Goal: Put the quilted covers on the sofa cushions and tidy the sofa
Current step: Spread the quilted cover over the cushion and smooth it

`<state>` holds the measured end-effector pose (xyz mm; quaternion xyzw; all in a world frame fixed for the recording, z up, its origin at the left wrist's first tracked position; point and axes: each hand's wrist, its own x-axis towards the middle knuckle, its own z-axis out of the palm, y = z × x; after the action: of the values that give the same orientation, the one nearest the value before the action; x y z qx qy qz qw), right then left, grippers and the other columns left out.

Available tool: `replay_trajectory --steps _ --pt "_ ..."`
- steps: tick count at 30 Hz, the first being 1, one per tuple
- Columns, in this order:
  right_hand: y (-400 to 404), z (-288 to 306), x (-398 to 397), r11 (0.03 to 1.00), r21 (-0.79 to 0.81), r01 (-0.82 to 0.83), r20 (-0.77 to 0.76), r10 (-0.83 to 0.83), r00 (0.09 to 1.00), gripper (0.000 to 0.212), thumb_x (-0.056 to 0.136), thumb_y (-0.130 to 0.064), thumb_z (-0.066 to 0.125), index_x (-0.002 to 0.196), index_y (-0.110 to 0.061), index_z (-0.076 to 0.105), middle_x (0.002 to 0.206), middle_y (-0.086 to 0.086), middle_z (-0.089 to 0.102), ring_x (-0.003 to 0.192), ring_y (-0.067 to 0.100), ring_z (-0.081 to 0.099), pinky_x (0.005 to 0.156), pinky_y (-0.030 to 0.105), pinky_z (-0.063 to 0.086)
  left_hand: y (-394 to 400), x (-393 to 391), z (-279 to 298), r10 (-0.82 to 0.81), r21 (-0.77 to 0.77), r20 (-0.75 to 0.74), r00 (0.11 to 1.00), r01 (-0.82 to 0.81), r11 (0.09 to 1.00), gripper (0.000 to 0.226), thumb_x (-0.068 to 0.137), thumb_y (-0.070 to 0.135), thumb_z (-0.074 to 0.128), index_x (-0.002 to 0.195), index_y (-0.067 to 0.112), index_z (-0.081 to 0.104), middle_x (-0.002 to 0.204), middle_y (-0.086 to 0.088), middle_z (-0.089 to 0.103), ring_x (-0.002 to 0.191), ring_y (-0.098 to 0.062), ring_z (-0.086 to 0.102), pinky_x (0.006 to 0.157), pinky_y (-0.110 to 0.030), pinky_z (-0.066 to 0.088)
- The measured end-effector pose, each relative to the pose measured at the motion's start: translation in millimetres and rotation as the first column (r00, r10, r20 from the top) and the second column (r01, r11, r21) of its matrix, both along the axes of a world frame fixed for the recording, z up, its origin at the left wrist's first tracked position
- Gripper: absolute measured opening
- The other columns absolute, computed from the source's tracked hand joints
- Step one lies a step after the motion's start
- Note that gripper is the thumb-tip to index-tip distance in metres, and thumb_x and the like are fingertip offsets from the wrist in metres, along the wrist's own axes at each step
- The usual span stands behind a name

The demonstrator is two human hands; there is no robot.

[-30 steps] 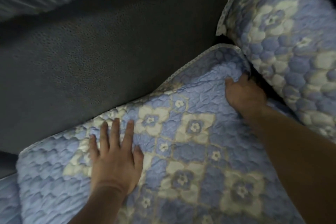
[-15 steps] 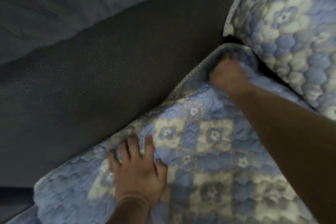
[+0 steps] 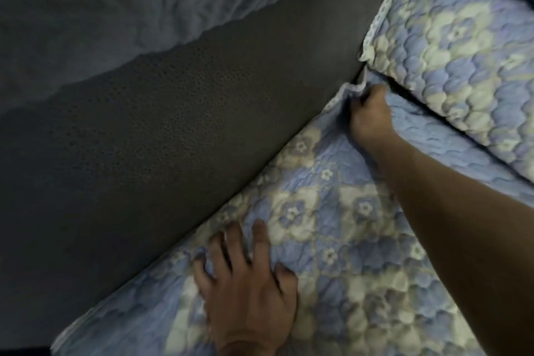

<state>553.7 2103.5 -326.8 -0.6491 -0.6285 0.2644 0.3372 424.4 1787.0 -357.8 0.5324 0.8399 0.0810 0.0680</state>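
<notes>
A blue quilted cover with cream flowers (image 3: 332, 225) lies over the seat cushion at the lower right. My left hand (image 3: 248, 283) presses flat on it near its back edge, fingers spread. My right hand (image 3: 368, 115) grips the cover's far corner, bunching the trimmed edge where it meets the dark sofa back (image 3: 187, 139). A second cushion in the same quilted cover (image 3: 450, 46) sits at the upper right, just beyond that corner.
A grey-blue cloth (image 3: 130, 3) drapes over the top of the sofa back at the upper left. A dark gap runs between the two covered cushions. My right forearm crosses the lower right of the view.
The right hand has slid up to the cover's far corner and closed on its edge. The left hand has shifted toward the sofa back, still flat. The cover's back edge now lies against the sofa back.
</notes>
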Motion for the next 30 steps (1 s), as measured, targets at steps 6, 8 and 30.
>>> replay_trajectory --steps 6,8,30 --pt "-37 1 23 0.917 -0.325 -0.229 0.687 0.396 0.609 0.088 0.093 -0.072 0.032 0.158 -0.023 0.000 0.165 0.009 0.005 0.151 0.036 0.004 0.119 0.060 0.006 10 -15 33 -0.102 -0.065 -0.016 0.995 0.100 0.993 0.063 0.083 0.049 0.043 0.136 0.018 0.057 0.132 -0.023 0.057 0.120 -0.041 0.053 0.102 -0.053 0.036" --pt "-43 -6 25 0.902 -0.338 -0.269 0.685 0.432 0.587 0.077 0.094 -0.072 0.025 0.158 -0.031 0.007 0.166 0.002 -0.002 0.151 0.035 -0.003 0.118 0.062 0.005 6 -52 37 -0.157 -0.020 -0.040 0.987 0.156 0.987 0.044 0.090 0.046 0.040 0.117 0.020 0.064 0.104 -0.014 0.069 0.093 -0.035 0.064 0.084 -0.044 0.051" --pt "-74 -21 -15 0.667 0.073 -0.741 0.783 0.422 0.457 0.037 0.090 -0.029 0.037 0.092 -0.014 0.070 0.092 0.014 0.069 0.088 0.036 0.063 0.085 0.044 0.046 19 -94 -4 -0.264 -0.088 -0.327 0.907 0.249 0.964 0.033 0.093 0.019 0.045 0.077 0.007 0.071 0.048 -0.011 0.048 0.035 -0.025 0.049 0.040 -0.033 0.047"
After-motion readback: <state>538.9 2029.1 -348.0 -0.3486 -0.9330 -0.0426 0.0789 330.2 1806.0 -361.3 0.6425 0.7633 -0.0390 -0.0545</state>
